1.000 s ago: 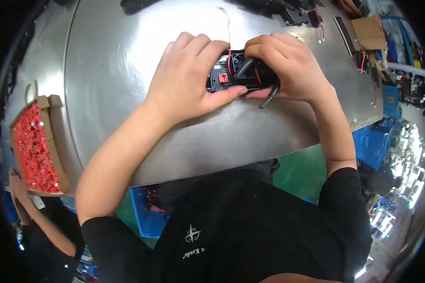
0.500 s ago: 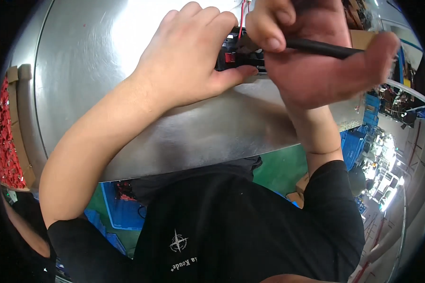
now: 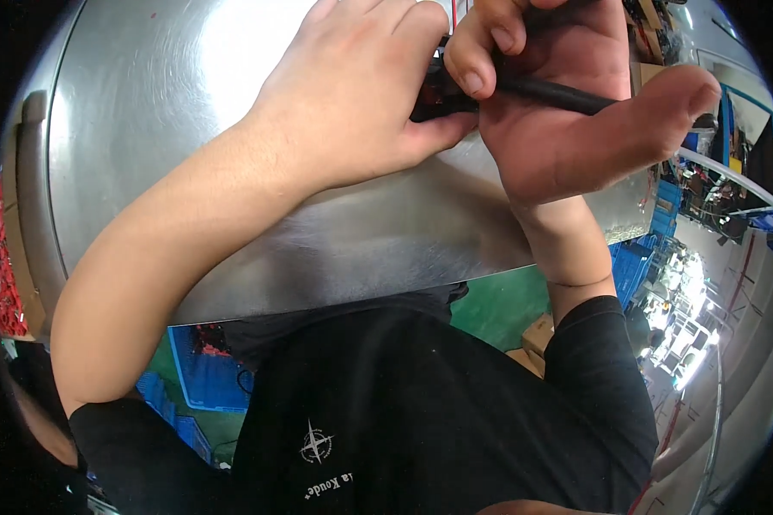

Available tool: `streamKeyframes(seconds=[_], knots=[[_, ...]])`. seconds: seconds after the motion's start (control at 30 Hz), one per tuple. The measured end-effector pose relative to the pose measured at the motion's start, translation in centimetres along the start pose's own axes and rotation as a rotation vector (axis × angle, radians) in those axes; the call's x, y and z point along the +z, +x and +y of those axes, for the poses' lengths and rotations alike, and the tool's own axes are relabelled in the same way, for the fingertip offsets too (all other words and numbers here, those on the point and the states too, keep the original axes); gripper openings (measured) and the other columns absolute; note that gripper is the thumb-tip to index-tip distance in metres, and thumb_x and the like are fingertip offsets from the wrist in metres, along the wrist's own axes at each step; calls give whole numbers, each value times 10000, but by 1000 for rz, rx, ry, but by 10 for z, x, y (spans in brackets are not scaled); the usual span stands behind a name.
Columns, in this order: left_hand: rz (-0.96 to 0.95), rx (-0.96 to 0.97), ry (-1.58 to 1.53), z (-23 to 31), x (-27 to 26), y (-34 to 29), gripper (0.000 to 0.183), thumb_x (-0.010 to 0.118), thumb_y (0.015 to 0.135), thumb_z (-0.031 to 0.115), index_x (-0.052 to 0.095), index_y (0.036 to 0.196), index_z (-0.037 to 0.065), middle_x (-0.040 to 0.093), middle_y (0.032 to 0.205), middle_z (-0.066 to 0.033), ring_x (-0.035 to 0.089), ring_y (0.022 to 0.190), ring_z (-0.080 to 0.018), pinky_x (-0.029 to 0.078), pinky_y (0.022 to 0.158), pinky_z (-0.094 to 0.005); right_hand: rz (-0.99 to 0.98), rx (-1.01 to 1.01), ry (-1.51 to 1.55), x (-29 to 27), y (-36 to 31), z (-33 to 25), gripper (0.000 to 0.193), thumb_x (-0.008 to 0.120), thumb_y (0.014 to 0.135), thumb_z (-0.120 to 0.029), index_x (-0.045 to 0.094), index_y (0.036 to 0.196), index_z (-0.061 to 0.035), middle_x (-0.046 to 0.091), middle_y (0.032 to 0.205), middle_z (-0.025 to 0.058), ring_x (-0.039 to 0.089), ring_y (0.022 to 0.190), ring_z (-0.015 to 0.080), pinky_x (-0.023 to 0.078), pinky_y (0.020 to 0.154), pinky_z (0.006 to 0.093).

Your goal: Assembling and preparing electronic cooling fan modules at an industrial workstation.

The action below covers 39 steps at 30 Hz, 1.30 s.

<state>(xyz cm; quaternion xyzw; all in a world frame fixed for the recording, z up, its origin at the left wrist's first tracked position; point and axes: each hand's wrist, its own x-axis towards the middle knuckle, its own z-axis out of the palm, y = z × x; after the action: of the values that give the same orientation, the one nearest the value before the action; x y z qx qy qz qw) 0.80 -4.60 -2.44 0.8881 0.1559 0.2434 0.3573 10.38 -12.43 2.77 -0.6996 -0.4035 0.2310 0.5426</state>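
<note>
Head view, left hand: the left hand (image 3: 343, 99) clasps a black housing (image 3: 442, 105), thumb along the near edge, fingers on the far side, partly cut off by the upper border.
Black housing: lies near the far edge of the view, between the two hands, over the metal table (image 3: 361, 253); mostly hidden, so whether it touches the surface cannot be told.
Right hand: the right hand (image 3: 563, 120) is turned palm-up, its curled fingers closed on a black rod (image 3: 558, 93) that crosses the palm; the thumb stands well apart. How firmly it is gripped cannot be told.
Red wire: a thin red wire (image 3: 454, 12) rises beyond the housing, between the hands.
Steadying: in judgement, an even left clasp on opposite edges, thumb clear of the interior, best prevents twisting.
Rod control: bringing the thumb against the rod would probably give finer guidance than fingers alone.
Wire care: the rod is best kept clear of the wire, lest it snag.
Surroundings: a blue bin (image 3: 202, 378) stands below the table edge.
</note>
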Motion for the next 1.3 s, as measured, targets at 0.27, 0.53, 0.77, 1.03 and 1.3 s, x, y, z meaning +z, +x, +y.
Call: streamKeyframes(seconds=[0.27,0.53,0.77,1.03,1.3], knots=[[6,-19,-15,3,0,1,374,789,784,337,601,978,78,613,962,-141,555,932,-356,446,857,-458,-645,-116,1279,-18,27,24,1010,253,751,-1043,460,979,-81,455,772,77,413,638,170,404,609,303],[65,-70,150,5,3,-6,504,810,748,418,600,1000,36,603,1018,-150,543,1009,-345,412,904,-461,-75,87,193,-10,8,6,852,332,854,-950,435,847,-105,375,648,14,335,571,127,301,559,269],[2,-69,227,-9,10,-4,593,805,755,502,587,1020,18,579,1043,-153,525,1041,-332,375,925,-463,-409,2,332,-30,13,14,739,331,936,-864,416,832,-138,363,615,7,281,542,119,282,540,283],[-230,-119,102,6,-19,6,605,763,811,549,597,1033,12,565,1027,-171,506,1042,-324,360,930,-460,-932,67,584,-42,59,22,449,455,1012,-557,452,872,-131,457,616,26,327,478,145,291,487,315],[-221,-90,-60,-11,-25,-2,615,711,845,557,623,1033,-22,597,1030,-172,519,1071,-320,362,967,-453,-1369,85,986,-26,77,41,431,608,950,-483,548,934,-56,469,585,34,396,474,166,358,493,337]])
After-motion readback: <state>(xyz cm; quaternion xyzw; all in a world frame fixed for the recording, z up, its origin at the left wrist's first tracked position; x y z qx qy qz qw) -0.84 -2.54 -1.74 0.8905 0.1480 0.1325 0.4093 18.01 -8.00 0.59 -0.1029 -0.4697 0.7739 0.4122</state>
